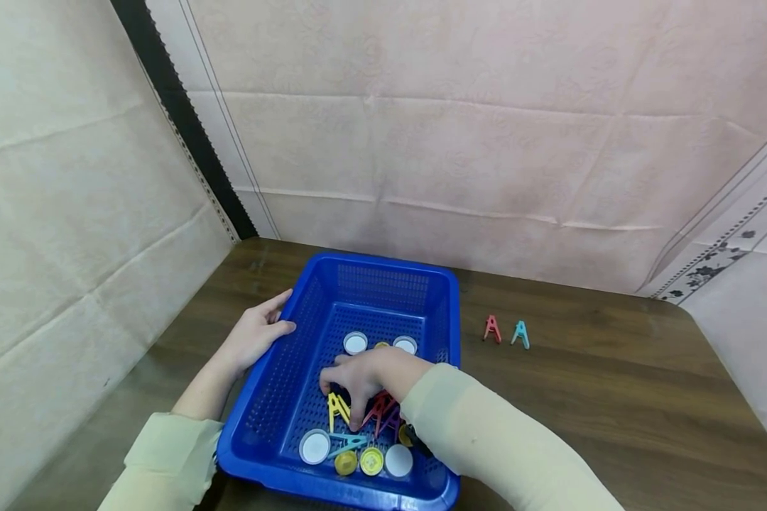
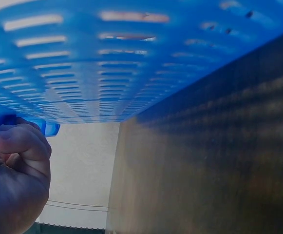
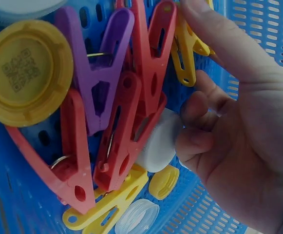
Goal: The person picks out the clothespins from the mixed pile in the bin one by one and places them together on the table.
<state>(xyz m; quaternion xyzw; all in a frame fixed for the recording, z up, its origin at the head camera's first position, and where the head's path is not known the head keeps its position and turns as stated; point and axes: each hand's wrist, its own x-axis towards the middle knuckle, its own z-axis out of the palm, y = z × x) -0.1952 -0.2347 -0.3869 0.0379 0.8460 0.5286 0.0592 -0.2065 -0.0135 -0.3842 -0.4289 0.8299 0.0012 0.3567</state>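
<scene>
A light, stiff red clothespin (image 3: 131, 122), best taken by its legs, is touched by the loosely curled right hand (image 1: 364, 376), while the blue basket (image 1: 294, 333) rim is gripped by the left hand (image 1: 256, 333).

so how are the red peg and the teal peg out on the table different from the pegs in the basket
The red peg and teal peg stand upright, side by side on the bare wooden table; the pegs in the blue basket lie flat, tangled among bottle caps. The two outside are untouched; the right hand reaches into the basket pile. All look like the same plastic peg.
</scene>
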